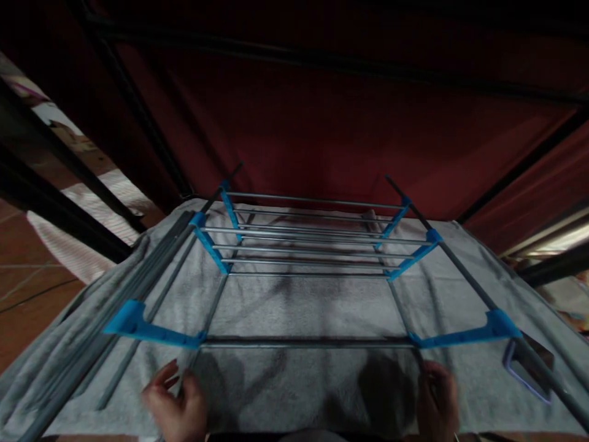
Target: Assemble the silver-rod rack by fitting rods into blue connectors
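A metal clothes-drying rack (pixel 308 341) with grey rods and blue plastic joints (pixel 138 325) stands over a grey towel (pixel 304 307) spread beneath it. My left hand (pixel 177 405) rests at the lower left on the towel beside a rack leg, its fingers loosely spread. At the lower right my right hand (pixel 437 399) curls around the rack's near right upright rod. The upper tier of rods (pixel 313 236) lies farther from me.
A dark red fabric wall (pixel 322 123) with black frame bars (pixel 138 116) rises behind the rack. Reddish floor tiles (pixel 23 288) and a pale striped cloth (pixel 92 215) lie at the left. A small purple-framed object (pixel 524 368) sits at the right.
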Action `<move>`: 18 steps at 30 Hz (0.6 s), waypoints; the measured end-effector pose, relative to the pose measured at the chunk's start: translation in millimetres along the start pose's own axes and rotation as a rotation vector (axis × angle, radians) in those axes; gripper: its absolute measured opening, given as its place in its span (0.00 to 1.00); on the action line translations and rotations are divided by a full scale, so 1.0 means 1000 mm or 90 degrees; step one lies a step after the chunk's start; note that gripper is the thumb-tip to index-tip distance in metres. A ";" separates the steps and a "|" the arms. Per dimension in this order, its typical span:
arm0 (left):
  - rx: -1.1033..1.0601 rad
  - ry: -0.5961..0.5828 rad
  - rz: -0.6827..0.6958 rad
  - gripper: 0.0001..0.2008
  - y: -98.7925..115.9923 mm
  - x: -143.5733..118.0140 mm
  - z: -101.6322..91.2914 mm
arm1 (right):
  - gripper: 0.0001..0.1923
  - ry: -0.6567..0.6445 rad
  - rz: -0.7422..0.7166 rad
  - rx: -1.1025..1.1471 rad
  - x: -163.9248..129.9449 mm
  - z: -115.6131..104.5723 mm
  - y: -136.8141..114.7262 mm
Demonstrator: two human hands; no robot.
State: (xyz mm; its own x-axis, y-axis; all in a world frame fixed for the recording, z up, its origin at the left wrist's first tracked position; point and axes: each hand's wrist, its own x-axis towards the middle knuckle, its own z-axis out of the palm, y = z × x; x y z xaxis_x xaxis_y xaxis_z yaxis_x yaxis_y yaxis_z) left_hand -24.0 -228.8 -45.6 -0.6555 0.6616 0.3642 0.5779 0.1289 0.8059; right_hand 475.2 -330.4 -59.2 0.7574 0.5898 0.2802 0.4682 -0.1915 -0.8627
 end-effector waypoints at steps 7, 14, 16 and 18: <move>-0.134 -0.054 0.093 0.12 0.074 -0.005 0.059 | 0.13 -0.355 -0.282 0.120 0.017 0.114 -0.100; -0.171 0.009 -0.160 0.18 0.087 0.113 0.162 | 0.26 -0.464 -0.502 0.011 0.028 0.260 -0.165; -0.146 -0.008 -0.170 0.19 0.082 0.130 0.171 | 0.28 -0.471 -0.536 -0.079 0.023 0.283 -0.170; -0.119 -0.028 -0.182 0.21 0.077 0.138 0.173 | 0.29 -0.489 -0.569 -0.159 0.019 0.299 -0.173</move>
State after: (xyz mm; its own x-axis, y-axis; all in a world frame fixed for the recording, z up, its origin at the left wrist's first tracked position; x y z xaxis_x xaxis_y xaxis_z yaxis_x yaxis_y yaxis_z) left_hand 14.7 0.4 -14.2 -0.7538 0.6503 0.0943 0.2726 0.1789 0.9454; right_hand 272.5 -52.0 -30.9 -0.3084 0.8884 0.3399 0.8283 0.4265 -0.3633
